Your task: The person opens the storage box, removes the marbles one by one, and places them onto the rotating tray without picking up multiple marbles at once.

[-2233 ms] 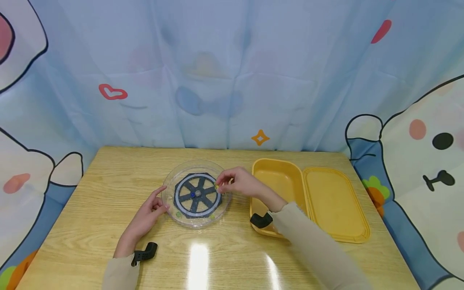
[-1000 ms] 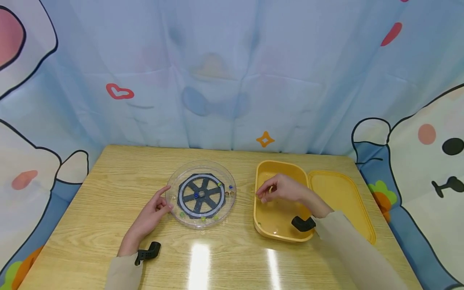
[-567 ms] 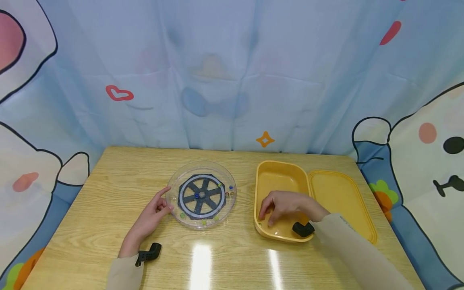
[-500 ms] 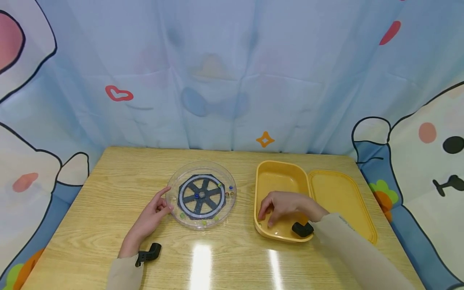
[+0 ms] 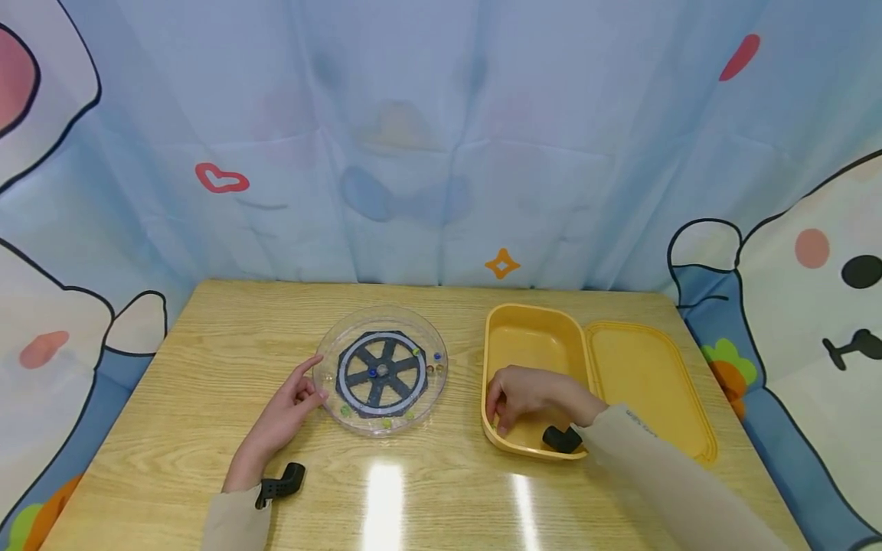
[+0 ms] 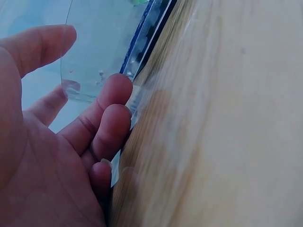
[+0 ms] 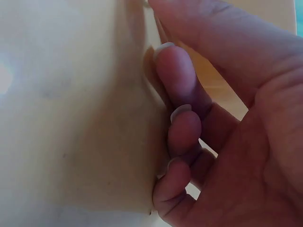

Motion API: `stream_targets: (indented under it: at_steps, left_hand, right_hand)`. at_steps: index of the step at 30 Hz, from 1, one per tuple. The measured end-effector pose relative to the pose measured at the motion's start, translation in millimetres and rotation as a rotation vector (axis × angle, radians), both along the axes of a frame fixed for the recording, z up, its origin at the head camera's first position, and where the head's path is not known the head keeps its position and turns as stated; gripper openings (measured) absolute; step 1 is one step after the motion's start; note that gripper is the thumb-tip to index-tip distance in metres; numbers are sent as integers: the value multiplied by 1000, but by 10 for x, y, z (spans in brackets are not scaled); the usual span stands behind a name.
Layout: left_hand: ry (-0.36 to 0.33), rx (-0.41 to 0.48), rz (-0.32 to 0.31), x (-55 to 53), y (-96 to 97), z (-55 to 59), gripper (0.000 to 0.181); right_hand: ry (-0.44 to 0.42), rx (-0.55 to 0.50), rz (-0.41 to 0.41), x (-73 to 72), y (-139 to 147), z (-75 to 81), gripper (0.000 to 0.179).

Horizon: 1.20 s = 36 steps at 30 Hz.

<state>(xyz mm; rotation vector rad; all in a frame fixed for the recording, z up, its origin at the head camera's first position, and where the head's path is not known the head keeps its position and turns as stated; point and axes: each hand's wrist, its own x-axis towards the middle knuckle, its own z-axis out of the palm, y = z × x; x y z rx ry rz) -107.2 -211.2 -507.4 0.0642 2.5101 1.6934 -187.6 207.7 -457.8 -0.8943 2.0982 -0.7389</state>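
A clear round dish (image 5: pixel 430 409) stands left of centre, with a dark six-spoked wheel shape (image 5: pixel 382 387) in its middle. Several small marbles are in it, among them a blue marble (image 5: pixel 438 357) and a green marble (image 5: pixel 387 422). My left hand (image 5: pixel 285 413) touches the dish's left rim with index finger and thumb. The other fingers curl loosely. My right hand (image 5: pixel 527 392) reaches down into the yellow box (image 5: pixel 544 329), pinching a small marble (image 5: pixel 494 425) at its front left corner. The marble is mostly hidden by the fingertips.
A yellow lid (image 5: pixel 648 383) lies right of the box. Both rest on a wooden table (image 5: pixel 241 321), which has bright reflections near its front. Behind the table hangs a blue patterned curtain (image 5: pixel 427 153).
My right hand has moved from the dish's right side into the yellow box, then down to its front left corner. Its fingertips have drawn together around the marble. The left hand stays at the rim.
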Motion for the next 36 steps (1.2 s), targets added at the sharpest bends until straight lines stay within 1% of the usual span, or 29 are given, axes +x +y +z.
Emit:
stream_targets:
  at_steps: [4, 7, 11, 17, 24, 32, 36]
  left_hand:
    - [3, 3, -2, -2, 1, 3, 59]
    - [8, 4, -5, -9, -1, 5, 59]
    - [8, 3, -1, -12, 1, 14, 59]
    - [-4, -1, 0, -12, 5, 21, 60]
    - [9, -4, -14, -9, -21, 42, 59]
    - [4, 25, -23, 8, -20, 38, 60]
    - [-14, 23, -17, 26, -3, 49, 60]
  right_hand:
    - [-4, -9, 1, 6, 1, 12, 13]
    - [-4, -35, 19, -15, 40, -3, 12]
    - [-30, -57, 29, -43, 105, -7, 8]
    - [-83, -81, 7, -74, 167, -2, 8]
    - [-139, -138, -30, -100, 182, -13, 10]
    - [-120, -155, -57, -118, 210, 1, 11]
    - [-73, -175, -69, -123, 241, 39, 11]
